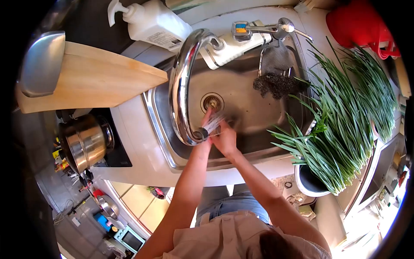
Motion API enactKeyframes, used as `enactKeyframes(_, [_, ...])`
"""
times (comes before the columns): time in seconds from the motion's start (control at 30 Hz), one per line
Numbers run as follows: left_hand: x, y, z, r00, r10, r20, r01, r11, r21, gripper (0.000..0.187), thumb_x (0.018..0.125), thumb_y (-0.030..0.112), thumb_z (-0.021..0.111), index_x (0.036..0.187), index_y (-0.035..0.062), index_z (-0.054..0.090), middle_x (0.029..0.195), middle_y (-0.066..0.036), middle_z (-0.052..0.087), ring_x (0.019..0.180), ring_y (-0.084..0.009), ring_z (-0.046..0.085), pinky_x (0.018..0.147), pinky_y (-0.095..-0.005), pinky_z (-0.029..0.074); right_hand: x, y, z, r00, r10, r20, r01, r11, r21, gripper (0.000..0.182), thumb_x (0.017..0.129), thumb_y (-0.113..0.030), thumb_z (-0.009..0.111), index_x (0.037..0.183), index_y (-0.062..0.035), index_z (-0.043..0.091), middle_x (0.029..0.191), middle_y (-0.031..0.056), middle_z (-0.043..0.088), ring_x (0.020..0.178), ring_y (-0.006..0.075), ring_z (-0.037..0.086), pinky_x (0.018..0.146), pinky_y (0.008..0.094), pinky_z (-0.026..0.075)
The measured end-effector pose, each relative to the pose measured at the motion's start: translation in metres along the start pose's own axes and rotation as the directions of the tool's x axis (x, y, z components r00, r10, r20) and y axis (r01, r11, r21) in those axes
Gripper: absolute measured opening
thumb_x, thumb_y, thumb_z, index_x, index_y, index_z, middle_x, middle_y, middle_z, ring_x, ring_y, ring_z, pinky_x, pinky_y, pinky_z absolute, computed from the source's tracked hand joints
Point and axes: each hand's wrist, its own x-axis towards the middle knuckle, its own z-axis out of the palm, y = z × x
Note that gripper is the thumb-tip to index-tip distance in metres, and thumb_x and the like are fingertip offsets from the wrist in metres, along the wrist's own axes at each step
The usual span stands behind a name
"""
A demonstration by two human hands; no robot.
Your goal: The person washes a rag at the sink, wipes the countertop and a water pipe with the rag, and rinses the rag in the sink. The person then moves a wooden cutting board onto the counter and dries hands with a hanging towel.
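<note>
Both hands are low in the metal sink [254, 112], under the curved chrome faucet [181, 82]. Water runs from its spout over them. My left hand [208, 121] reaches toward the drain [212, 102]; the spout and water partly cover it, and its fingers are not clear. Beside it, to the right, my right hand [226, 138] is bent in toward the stream, its fingertips blurred by water. Whether either hand holds anything cannot be made out.
Long green stalks [345, 121] lie on the right, over a white-rimmed bowl [306, 183]. Dark scouring mesh [276, 84] sits at the sink's back right. A white pump bottle [159, 26], wooden board [95, 77], metal pot [84, 142] and red container [358, 23] stand around.
</note>
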Motion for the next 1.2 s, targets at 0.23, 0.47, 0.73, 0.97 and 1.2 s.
enactKeyframes(0.23, [0.002,-0.017,0.0,0.959,0.139,0.247,-0.106,0.984,-0.141,0.023,0.087,0.024,0.05,0.099,0.0057,0.055,0.095,-0.005,0.059,0.079,-0.0139,0.057,0.067,-0.0282,0.049,0.021,-0.025,-0.02,0.988,-0.118,-0.097,0.105,0.985,-0.135,0.02,0.069,-0.026,0.06,0.069,-0.0061,0.059,0.057,0.0156,0.055,0.06,0.0341,0.057,0.055,0.0406,0.045])
enactKeyframes(0.47, [-0.02,-0.009,0.027,0.975,0.177,-0.137,-0.132,0.949,0.285,0.027,0.088,0.029,0.048,0.107,0.0113,0.052,0.096,-0.005,0.058,0.087,-0.0165,0.057,0.07,-0.0283,0.048,0.068,0.048,0.011,0.924,0.373,0.08,-0.332,0.684,0.649,0.032,0.079,-0.031,0.053,0.103,-0.0116,0.06,0.089,0.0103,0.063,0.082,0.0181,0.059,0.071,0.0274,0.043])
enactKeyframes(0.73, [-0.007,0.004,0.002,0.752,0.645,0.139,-0.558,0.51,0.655,0.043,0.092,0.041,0.034,0.096,0.0035,0.055,0.083,-0.007,0.056,0.077,-0.0164,0.053,0.072,-0.0301,0.042,0.012,-0.03,-0.046,0.984,-0.006,0.179,0.039,0.983,-0.179,0.029,0.087,-0.022,0.046,0.113,-0.0088,0.05,0.079,0.0211,0.06,0.075,0.0349,0.059,0.065,0.0396,0.046])
enactKeyframes(0.97, [-0.063,0.009,0.017,0.766,0.64,0.057,-0.605,0.689,0.399,0.039,0.091,0.036,0.04,0.103,0.0014,0.05,0.099,-0.007,0.053,0.096,-0.0136,0.047,0.089,-0.0282,0.033,0.045,-0.029,-0.072,0.988,-0.147,-0.04,0.142,0.985,-0.101,0.018,0.085,-0.022,0.053,0.086,-0.004,0.056,0.055,0.0076,0.055,0.048,0.0183,0.051,0.048,0.0289,0.04])
enactKeyframes(1.2, [-0.071,0.015,0.028,0.926,0.358,0.121,-0.372,0.919,0.128,0.035,0.087,0.038,0.048,0.105,0.0087,0.05,0.101,0.0,0.053,0.096,-0.0103,0.048,0.082,-0.026,0.038,0.027,-0.079,-0.055,0.959,-0.211,0.191,0.011,0.697,0.717,0.02,0.09,-0.021,0.047,0.083,-0.0039,0.054,0.077,-0.0039,0.05,0.068,0.0035,0.04,0.06,0.0179,0.034])
